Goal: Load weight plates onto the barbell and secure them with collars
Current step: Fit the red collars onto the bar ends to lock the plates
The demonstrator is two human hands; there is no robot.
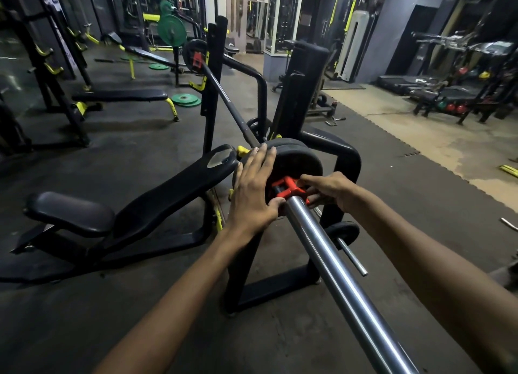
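Now the barbell (330, 258) points away up-left, left hand (252, 188) flat on plates (294, 160), right fingers (314, 198) clamping the red collar (288, 188).

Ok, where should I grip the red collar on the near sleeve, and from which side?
Take the red collar by its two protruding wings, one hand each side of the chrome sleeve. Come from the open sleeve end, since the black plates block the far side. The right hand already has a grip on one wing; the left hand lies flat against the plate.
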